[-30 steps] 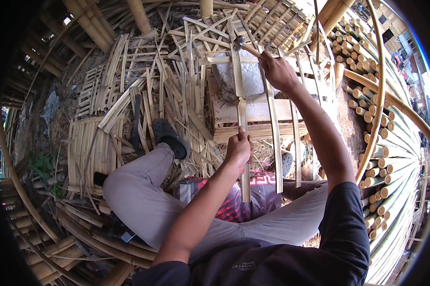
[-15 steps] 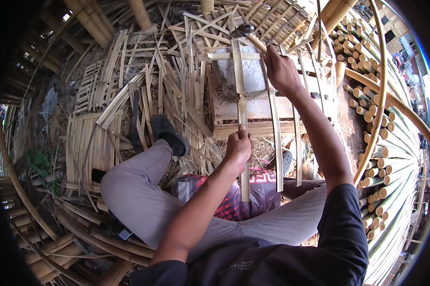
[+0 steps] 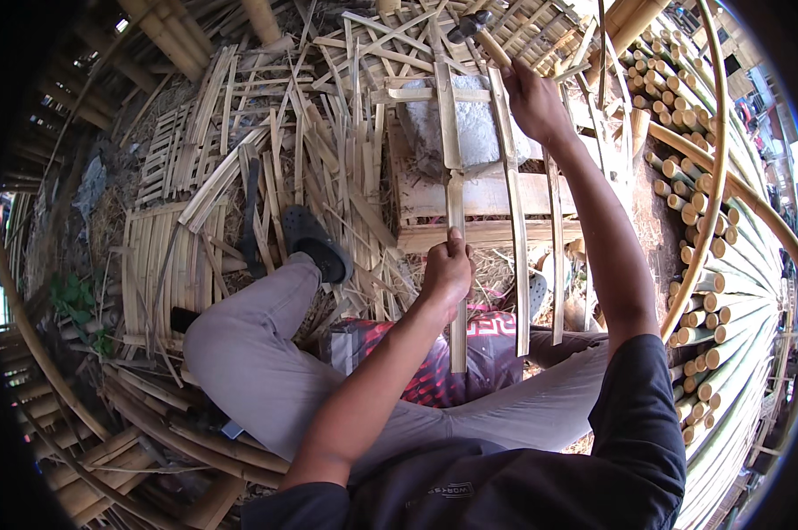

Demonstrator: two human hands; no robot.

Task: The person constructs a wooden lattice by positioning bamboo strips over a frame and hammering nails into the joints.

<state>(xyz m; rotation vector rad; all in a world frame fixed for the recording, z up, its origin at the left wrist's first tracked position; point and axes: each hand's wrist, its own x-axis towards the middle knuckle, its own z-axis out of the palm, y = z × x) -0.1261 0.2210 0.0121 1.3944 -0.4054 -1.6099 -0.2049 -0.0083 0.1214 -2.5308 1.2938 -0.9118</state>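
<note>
My left hand (image 3: pixel 448 272) is closed around the near part of a bamboo slat (image 3: pixel 457 331). That slat runs away from me over a pale stone block (image 3: pixel 421 137), where a short cross slat (image 3: pixel 399 94) meets it. Further slats (image 3: pixel 516 238) hang parallel on the right, forming an open lattice. My right hand (image 3: pixel 538 104) grips a hammer (image 3: pixel 494 48) by its wooden handle. Its dark head is raised beyond the stone, apart from the slats. The stone rests on a wooden crate-like base (image 3: pixel 470 234).
Loose bamboo strips (image 3: pixel 328 163) litter the ground ahead and left. A finished-looking slatted panel (image 3: pixel 160 265) lies at the left. Stacked bamboo poles (image 3: pixel 713 309) fill the right side, behind a curved pole (image 3: pixel 713 159). A dark printed sack (image 3: pixel 492 353) lies between my legs.
My right hand and the hammer have moved up and away, slightly rightward. The lattice has shifted a little to the right, with my left hand still on its slat.
</note>
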